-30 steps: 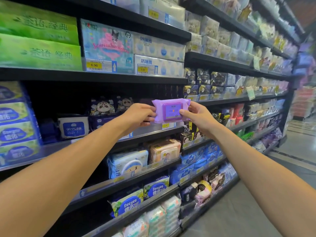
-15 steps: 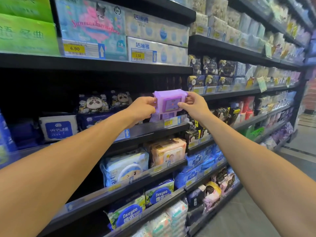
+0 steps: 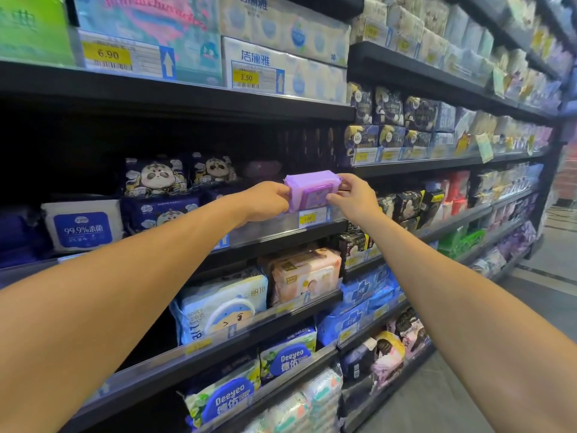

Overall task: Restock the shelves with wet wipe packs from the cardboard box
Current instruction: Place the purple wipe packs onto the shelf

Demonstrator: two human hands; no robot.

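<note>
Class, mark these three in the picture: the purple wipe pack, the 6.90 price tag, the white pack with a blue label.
purple wipe pack [image 3: 309,184], head view, just above its lid.
6.90 price tag [image 3: 107,54], head view, its yellow part.
white pack [image 3: 81,229], head view, its blue label.

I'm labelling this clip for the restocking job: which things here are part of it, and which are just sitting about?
Part of the job: purple wipe pack, held at its ends by the left hand and right hand; shelf rail below it.
Just there: panda packs, white 99.9% pack, pink baby-wipe pack, Deeyeo packs.
</note>
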